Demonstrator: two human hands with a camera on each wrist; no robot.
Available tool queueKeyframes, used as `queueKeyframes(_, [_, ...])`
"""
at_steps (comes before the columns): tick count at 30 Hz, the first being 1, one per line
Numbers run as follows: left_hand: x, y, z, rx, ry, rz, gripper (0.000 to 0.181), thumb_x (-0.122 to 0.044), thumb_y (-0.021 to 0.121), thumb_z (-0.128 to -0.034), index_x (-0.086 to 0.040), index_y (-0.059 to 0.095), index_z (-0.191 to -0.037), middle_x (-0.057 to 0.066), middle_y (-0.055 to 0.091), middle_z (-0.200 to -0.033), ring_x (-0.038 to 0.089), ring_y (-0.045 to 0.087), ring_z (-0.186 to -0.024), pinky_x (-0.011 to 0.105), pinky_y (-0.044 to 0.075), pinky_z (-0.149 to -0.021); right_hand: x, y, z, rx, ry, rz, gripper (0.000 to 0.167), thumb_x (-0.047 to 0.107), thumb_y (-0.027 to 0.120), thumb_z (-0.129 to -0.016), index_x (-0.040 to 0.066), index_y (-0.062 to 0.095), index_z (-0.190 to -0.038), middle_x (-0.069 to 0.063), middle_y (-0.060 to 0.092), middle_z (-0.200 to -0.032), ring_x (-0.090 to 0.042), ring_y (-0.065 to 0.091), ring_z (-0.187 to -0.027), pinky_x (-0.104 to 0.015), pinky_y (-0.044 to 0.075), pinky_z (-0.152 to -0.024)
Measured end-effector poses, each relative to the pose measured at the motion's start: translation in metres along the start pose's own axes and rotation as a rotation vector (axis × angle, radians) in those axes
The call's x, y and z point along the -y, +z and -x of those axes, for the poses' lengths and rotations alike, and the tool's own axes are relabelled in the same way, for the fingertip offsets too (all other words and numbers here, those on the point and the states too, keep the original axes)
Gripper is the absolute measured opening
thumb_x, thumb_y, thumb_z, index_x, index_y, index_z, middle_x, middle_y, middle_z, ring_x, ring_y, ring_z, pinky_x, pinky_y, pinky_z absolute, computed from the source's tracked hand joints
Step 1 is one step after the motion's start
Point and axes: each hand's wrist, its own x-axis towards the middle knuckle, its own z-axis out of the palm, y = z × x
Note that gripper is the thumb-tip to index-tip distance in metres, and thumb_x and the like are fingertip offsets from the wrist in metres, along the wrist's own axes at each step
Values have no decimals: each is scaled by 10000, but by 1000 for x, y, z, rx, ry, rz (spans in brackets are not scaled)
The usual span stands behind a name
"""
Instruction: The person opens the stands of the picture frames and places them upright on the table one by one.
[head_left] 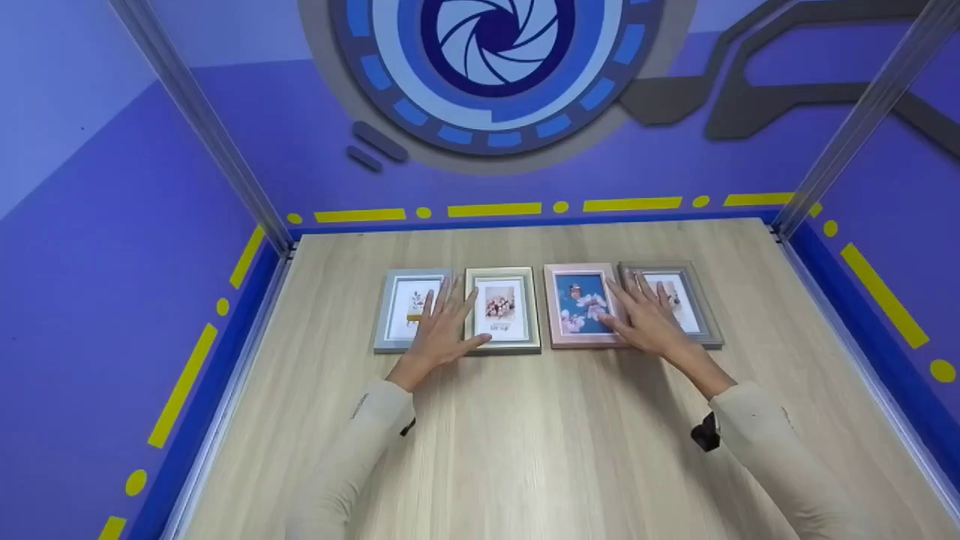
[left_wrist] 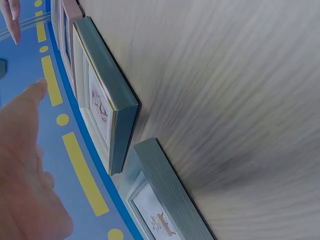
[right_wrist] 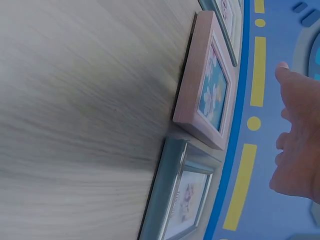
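Observation:
Picture frames lie face up in a row on a wooden table. From left to right they are a blue-grey frame (head_left: 382,330) (left_wrist: 172,180), a gold-edged frame (head_left: 535,322) (left_wrist: 117,95), a pink frame (head_left: 552,319) (right_wrist: 192,75) and a grey-brown frame (head_left: 705,315) (right_wrist: 167,185). Over the gap between the two left frames is my left hand (head_left: 441,326) (left_wrist: 25,165), fingers spread. My right hand (head_left: 649,322) (right_wrist: 302,130) spreads over the two right ones. Both wrist views show the hands raised above the frames, apart from them, and partly covering their pictures in the head view.
The wooden table (head_left: 510,450) extends in front of the frames. Blue-purple walls (head_left: 247,150) with yellow markings enclose it at the back and sides. Metal posts (head_left: 217,142) stand at the back corners.

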Motion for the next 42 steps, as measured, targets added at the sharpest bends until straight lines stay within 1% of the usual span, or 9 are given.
queueKeyframes(5, [0,0,-1,-12,30,-22,928,-641,588,-930,-176,214,-1641,161,16,-1727,368,-13,-1603,614,52,-1278,-2,-1,0,0,6,1,770,460,587,-1006,121,271,-1621,-278,142,-1677,-483,26,-1570,-683,-79,-1232])
queueKeyframes(10, [-4,0,-3,1,58,-30,914,-660,549,-943,-185,205,-1643,170,19,-1725,381,25,-1600,620,66,-1275,-8,-1,3,-21,1,-1,736,433,576,-1013,82,308,-1602,-310,167,-1661,-517,58,-1555,-699,-41,-1229])
queueKeyframes(14, [-14,5,-6,28,67,1,898,-634,569,-948,-178,223,-1640,170,34,-1725,389,36,-1598,611,69,-1279,-16,0,6,-18,15,-32,721,411,568,-1019,49,320,-1591,-321,133,-1661,-528,47,-1549,-700,-18,-1230])
queueKeyframes(19, [-35,16,-14,57,113,7,883,-620,560,-961,-185,205,-1643,151,58,-1729,373,43,-1601,594,78,-1284,-32,0,10,3,51,-56,704,391,544,-1036,34,303,-1592,-344,106,-1653,-539,30,-1545,-714,-7,-1222])
queueKeyframes(24, [-63,26,-31,74,155,12,865,-577,583,-969,-171,219,-1640,151,71,-1727,357,67,-1602,581,87,-1287,-50,-1,12,-6,94,-89,668,341,521,-1056,-20,304,-1575,-386,124,-1627,-564,48,-1529,-727,24,-1214])
queueKeyframes(30, [-106,43,-55,105,191,14,902,-649,536,-963,-204,160,-1651,174,65,-1722,349,96,-1599,555,109,-1292,-71,-1,17,-95,158,-70,592,228,547,-1041,-93,379,-1510,-448,275,-1540,-603,219,-1469,-716,159,-1200])
queueKeyframes(35, [-152,62,-71,31,266,61,794,-527,576,-992,-128,286,-1614,192,236,-1682,368,238,-1560,549,216,-1269,-86,1,26,-176,225,-80,520,148,559,-1012,-143,458,-1430,-431,435,-1447,-595,363,-1389,-687,286,-1162])
queueKeyframes(38, [-180,70,-77,-21,307,110,691,-404,626,-994,-96,383,-1563,175,367,-1624,351,330,-1519,533,294,-1242,-94,3,29,-221,272,-104,489,130,569,-994,-161,497,-1381,-410,496,-1397,-581,445,-1329,-670,383,-1099])
queueKeyframes(42, [-209,80,-82,28,300,254,671,-299,665,-980,-58,399,-1547,165,410,-1594,308,372,-1494,456,328,-1238,-101,6,31,-251,331,-115,466,125,569,-975,-148,533,-1350,-402,523,-1362,-581,485,-1281,-683,429,-1033])
